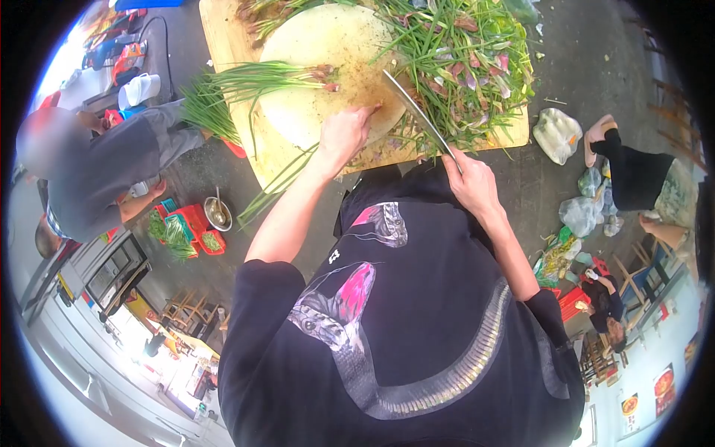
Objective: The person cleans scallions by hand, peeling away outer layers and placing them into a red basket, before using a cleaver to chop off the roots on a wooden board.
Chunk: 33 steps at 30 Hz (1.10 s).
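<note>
My right hand point(471, 185) grips the handle of a long cleaver point(417, 112), whose blade slants up and left over a round pale chopping block point(328, 41). My left hand point(346, 134) rests fingers-down on the near edge of the block, next to the blade's tip and some chopped bits, with nothing in its grip. A bunch of spring onions point(275, 74) lies across the block's left side, roots pointing right. A big loose pile of green stalks with pinkish bulbs point(458, 56) covers the right of the wooden board point(223, 37) under the block.
A person in grey point(97, 175) crouches at the left near red baskets of greens point(186, 227) and a metal bowl point(217, 214). Plastic bags point(557, 134) lie on the concrete floor to the right, where another person point(633, 175) sits. Wooden chairs stand at the lower right.
</note>
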### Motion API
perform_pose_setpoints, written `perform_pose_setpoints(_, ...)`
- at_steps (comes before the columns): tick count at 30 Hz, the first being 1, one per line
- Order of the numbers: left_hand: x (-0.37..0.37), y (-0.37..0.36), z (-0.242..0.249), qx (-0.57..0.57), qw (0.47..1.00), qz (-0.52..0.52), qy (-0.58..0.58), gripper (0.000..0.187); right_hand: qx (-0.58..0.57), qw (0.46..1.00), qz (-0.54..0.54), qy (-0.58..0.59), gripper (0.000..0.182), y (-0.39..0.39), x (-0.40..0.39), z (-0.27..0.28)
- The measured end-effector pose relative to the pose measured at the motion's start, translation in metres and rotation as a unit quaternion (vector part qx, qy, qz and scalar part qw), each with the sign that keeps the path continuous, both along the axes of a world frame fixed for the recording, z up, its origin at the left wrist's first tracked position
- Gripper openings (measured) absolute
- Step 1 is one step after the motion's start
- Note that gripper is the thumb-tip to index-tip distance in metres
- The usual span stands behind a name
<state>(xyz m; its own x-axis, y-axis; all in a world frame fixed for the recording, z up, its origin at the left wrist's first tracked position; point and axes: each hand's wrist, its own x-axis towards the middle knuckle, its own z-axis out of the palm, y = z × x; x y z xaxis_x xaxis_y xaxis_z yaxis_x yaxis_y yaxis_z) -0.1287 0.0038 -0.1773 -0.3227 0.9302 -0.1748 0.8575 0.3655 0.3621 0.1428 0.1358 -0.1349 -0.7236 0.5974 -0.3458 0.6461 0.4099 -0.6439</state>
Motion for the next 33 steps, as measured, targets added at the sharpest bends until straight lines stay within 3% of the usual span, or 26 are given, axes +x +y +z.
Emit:
perform_pose_setpoints(7,0.006,-0.004,-0.011,-0.029,0.999,0.025,0.000,0.034,0.008,0.998,0.055,-0.009,0.029,-0.008,-0.015,0.000)
perform_pose_setpoints(20,0.008,0.001,-0.005,-0.063,0.998,0.026,0.003,0.035,0.020,0.998,0.055,0.011,0.028,-0.019,-0.017,-0.006)
perform_pose_setpoints(26,0.013,0.009,-0.013,-0.072,0.993,0.094,0.013,0.026,0.018,0.998,0.045,0.027,0.025,-0.027,-0.015,-0.014)
perform_pose_setpoints(33,0.015,0.008,-0.019,0.044,0.987,0.145,-0.045,0.017,0.039,0.997,0.049,0.033,0.022,-0.033,-0.017,-0.013)
